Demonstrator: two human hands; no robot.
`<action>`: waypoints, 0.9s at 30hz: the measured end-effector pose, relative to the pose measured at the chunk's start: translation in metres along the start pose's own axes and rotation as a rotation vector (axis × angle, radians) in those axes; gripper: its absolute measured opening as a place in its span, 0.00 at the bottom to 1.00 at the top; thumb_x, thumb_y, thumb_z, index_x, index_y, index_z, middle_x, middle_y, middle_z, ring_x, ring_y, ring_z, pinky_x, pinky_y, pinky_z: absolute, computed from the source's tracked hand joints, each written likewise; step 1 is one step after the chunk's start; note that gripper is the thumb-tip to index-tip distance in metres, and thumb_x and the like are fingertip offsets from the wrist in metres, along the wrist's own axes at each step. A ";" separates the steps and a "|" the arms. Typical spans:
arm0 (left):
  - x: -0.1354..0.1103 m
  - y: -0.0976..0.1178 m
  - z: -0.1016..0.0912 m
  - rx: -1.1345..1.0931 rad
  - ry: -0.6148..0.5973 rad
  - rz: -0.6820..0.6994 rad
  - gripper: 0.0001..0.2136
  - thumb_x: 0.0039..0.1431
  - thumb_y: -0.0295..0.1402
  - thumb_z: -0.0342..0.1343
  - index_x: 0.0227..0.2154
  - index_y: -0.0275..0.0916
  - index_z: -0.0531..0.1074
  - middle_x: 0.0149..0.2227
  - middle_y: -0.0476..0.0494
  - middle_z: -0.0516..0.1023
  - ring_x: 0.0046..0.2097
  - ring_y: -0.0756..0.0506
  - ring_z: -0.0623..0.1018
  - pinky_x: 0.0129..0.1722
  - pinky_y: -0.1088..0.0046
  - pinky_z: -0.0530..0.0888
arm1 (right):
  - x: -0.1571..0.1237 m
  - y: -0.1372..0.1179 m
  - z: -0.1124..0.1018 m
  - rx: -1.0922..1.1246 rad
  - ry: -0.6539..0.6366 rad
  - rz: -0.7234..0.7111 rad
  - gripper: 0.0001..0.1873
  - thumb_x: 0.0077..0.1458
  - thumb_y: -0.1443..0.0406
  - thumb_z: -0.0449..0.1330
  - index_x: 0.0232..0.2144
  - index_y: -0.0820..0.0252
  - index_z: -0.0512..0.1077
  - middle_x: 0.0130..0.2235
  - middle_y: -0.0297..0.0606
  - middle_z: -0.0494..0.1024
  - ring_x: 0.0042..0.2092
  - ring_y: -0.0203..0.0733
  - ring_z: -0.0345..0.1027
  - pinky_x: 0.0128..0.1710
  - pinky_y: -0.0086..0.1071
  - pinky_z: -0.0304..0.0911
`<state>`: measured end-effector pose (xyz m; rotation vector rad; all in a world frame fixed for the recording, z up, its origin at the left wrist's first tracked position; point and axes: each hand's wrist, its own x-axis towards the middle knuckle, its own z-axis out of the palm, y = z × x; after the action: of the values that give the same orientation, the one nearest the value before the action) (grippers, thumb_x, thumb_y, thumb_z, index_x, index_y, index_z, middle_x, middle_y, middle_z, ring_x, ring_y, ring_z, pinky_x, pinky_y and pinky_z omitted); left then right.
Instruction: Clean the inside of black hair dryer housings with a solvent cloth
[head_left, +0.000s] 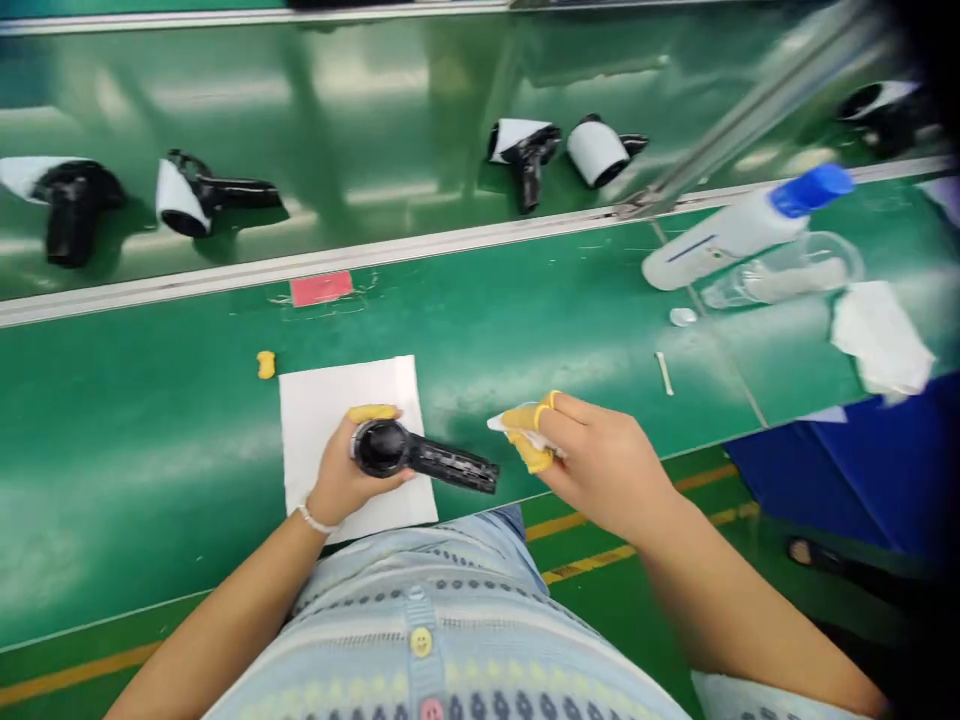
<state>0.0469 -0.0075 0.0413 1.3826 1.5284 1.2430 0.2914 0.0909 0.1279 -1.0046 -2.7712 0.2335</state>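
Green workbench [135, 480] below: left hand [341, 475] clenches a black plastic part [454, 465], right hand [607, 465] pinches a white wipe [496, 423].

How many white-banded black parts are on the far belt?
5 on the far green belt: two white-banded black parts at left, two mid-belt, one far right; more may lie beyond view.

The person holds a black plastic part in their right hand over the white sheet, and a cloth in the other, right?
No: the head view shows the black plastic part in the left hand, not the right; the cloth is in the right hand.
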 end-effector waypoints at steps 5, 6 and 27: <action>-0.001 -0.002 0.003 -0.010 -0.009 -0.058 0.26 0.41 0.39 0.68 0.44 0.39 0.67 0.45 0.39 0.75 0.47 0.41 0.76 0.50 0.61 0.73 | 0.035 -0.050 0.028 0.339 0.164 -0.250 0.11 0.61 0.65 0.51 0.30 0.61 0.72 0.25 0.34 0.70 0.26 0.34 0.60 0.26 0.28 0.53; -0.001 -0.002 0.003 0.006 -0.016 -0.053 0.26 0.41 0.38 0.68 0.45 0.40 0.67 0.45 0.39 0.75 0.48 0.40 0.76 0.50 0.61 0.73 | 0.041 -0.058 0.035 0.337 0.184 -0.270 0.12 0.61 0.65 0.50 0.29 0.61 0.71 0.24 0.34 0.69 0.26 0.34 0.59 0.26 0.28 0.52; 0.006 0.007 0.003 0.203 -0.029 -0.025 0.23 0.39 0.34 0.65 0.41 0.40 0.66 0.37 0.50 0.76 0.39 0.44 0.76 0.44 0.66 0.70 | 0.075 -0.064 0.025 0.291 -0.301 -0.314 0.09 0.51 0.73 0.50 0.28 0.59 0.69 0.28 0.32 0.67 0.28 0.33 0.56 0.25 0.28 0.42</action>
<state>0.0507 -0.0014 0.0479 1.4981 1.6833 1.0714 0.1892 0.0888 0.1264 -0.4903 -2.9827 0.7685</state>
